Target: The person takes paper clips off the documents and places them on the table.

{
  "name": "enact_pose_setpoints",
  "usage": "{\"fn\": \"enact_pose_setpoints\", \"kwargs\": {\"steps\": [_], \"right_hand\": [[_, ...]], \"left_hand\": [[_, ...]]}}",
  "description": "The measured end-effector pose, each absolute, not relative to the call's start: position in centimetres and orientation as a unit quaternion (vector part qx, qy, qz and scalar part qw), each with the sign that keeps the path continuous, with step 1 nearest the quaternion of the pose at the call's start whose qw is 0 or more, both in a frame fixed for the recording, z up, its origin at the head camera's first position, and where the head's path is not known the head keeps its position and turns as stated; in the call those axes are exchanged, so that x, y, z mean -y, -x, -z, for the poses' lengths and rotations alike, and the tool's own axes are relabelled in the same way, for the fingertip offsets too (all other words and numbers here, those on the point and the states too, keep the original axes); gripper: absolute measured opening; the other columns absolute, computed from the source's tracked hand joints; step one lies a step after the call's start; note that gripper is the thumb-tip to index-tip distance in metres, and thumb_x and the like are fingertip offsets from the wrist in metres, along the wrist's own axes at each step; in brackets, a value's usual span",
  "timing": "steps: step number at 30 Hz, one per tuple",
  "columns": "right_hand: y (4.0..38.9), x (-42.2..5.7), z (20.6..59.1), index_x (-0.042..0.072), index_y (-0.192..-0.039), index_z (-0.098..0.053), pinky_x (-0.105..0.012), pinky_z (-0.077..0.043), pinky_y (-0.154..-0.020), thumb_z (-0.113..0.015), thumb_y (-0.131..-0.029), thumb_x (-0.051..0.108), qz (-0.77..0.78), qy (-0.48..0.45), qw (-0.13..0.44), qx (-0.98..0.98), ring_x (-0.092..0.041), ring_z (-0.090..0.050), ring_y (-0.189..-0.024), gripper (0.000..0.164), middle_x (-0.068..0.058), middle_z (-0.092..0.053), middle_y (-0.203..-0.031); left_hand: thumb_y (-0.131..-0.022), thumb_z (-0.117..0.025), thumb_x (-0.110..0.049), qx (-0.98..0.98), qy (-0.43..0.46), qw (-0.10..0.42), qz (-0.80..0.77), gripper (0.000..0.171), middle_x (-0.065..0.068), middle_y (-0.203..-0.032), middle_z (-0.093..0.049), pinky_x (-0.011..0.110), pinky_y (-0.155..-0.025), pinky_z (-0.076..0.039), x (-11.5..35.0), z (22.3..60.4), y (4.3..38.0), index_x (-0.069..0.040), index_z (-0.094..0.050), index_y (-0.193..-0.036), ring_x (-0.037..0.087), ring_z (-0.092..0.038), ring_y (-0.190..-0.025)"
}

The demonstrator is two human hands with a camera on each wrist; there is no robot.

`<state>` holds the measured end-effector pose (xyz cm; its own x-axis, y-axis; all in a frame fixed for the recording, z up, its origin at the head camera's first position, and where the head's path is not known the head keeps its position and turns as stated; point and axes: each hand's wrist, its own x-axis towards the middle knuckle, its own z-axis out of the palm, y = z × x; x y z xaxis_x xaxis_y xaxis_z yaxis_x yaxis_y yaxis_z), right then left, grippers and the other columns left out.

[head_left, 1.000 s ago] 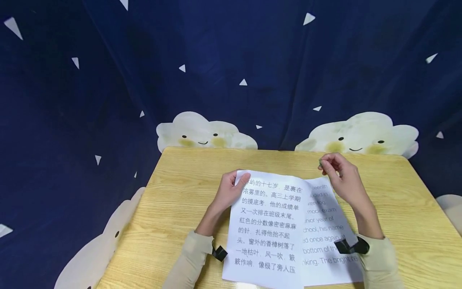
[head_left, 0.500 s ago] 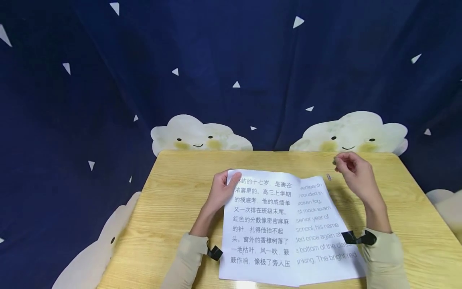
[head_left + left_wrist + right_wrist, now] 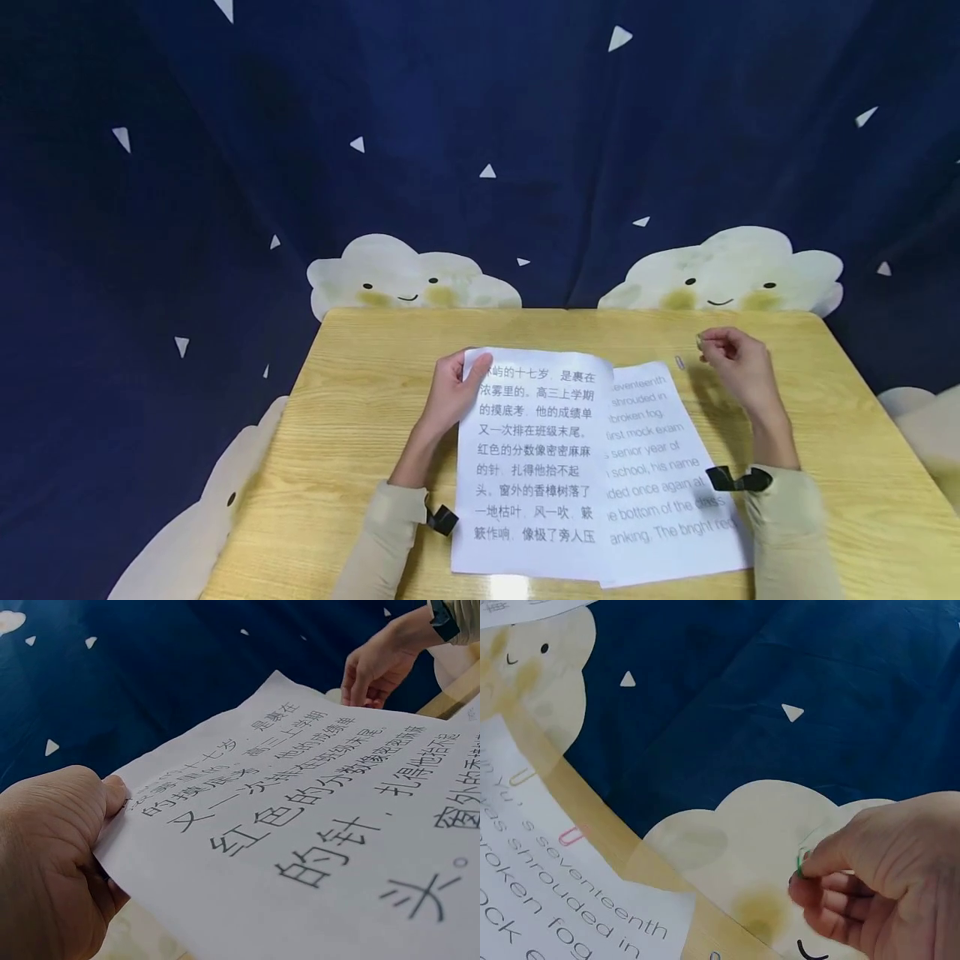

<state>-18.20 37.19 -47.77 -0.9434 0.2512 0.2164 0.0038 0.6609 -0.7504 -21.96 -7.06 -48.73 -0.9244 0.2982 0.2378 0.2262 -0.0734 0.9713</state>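
My left hand (image 3: 450,392) grips the top left corner of a white sheet with Chinese print (image 3: 534,467), thumb on top; the sheet is lifted in the left wrist view. Partly under it lies a sheet with English print (image 3: 667,492). In the right wrist view a yellow paper clip (image 3: 522,778) and a pink paper clip (image 3: 573,835) sit at that sheet's top edge. My right hand (image 3: 738,367) is raised right of the papers and pinches a green paper clip (image 3: 800,862) between thumb and forefinger. Near it, a bluish paper clip (image 3: 680,362) lies on the table.
The papers lie on a light wooden table (image 3: 360,375). Behind it hangs a dark blue curtain (image 3: 420,100) with white triangles and smiling clouds. Black straps are on both wrists.
My right hand has moved right, away from the English sheet's top edge, still pinching the green paper clip. The bluish paper clip has come into view. My left hand keeps its hold.
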Motion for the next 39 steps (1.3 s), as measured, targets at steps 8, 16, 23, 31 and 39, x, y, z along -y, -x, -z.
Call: {"fn": "enact_pose_setpoints", "kwargs": {"steps": [8, 16, 23, 31, 39], "right_hand": [[19.1, -38.1, 49.9, -0.011, -0.123, -0.065, -0.015, -0.046, -0.061, -0.054, -0.108, 0.012, -0.418, 0.12, 0.125, 0.892, -0.013, -0.06, -0.08, 0.03, -0.023, -0.065, -0.104], [19.9, -38.9, 53.2, -0.01, -0.124, -0.066, -0.014, -0.046, -0.06, -0.059, -0.106, 0.015, -0.405, 0.197, 0.088, 0.888, -0.009, -0.056, -0.079, 0.031, -0.02, -0.066, -0.106], [20.0, -39.4, 54.2, -0.007, -0.117, -0.07, -0.013, -0.043, -0.06, -0.064, -0.102, 0.016, -0.386, 0.204, 0.124, 0.891, -0.001, -0.052, -0.071, 0.029, -0.012, -0.067, -0.094], [20.0, -40.0, 54.8, -0.008, -0.114, -0.07, -0.014, -0.039, -0.062, -0.059, -0.102, 0.014, -0.377, 0.201, 0.165, 0.889, -0.002, -0.048, -0.071, 0.028, -0.012, -0.064, -0.093], [20.4, -39.9, 55.2, -0.008, -0.117, -0.07, -0.011, -0.041, -0.059, -0.057, -0.103, 0.019, -0.387, 0.207, 0.159, 0.884, 0.007, -0.051, -0.066, 0.033, -0.014, -0.068, -0.093]], "left_hand": [[-0.107, -0.063, -0.017, -0.688, -0.175, 0.029, -0.704, 0.026, 0.021, -0.083, -0.075, 0.03, -0.051, -0.058, 7.1, 49.3, 22.2, 0.007, -0.072, -0.108, 0.018, -0.071, -0.058], [-0.107, -0.059, -0.009, -0.69, -0.162, 0.039, -0.704, 0.023, 0.027, -0.084, -0.073, 0.025, -0.05, -0.056, 7.2, 49.4, 22.3, 0.011, -0.071, -0.108, 0.016, -0.069, -0.057], [-0.107, -0.058, -0.005, -0.683, -0.16, 0.036, -0.712, 0.022, 0.026, -0.081, -0.073, 0.024, -0.05, -0.055, 7.2, 47.6, 21.7, 0.014, -0.069, -0.104, 0.016, -0.069, -0.057], [-0.106, -0.06, -0.005, -0.696, -0.149, 0.012, -0.703, 0.022, 0.024, -0.079, -0.073, 0.023, -0.051, -0.055, 7.9, 46.4, 21.9, 0.014, -0.07, -0.106, 0.015, -0.068, -0.056], [-0.106, -0.063, -0.011, -0.702, -0.12, -0.001, -0.702, 0.026, 0.018, -0.077, -0.074, 0.024, -0.052, -0.056, 9.9, 47.1, 22.9, 0.014, -0.07, -0.103, 0.015, -0.069, -0.058]]}}
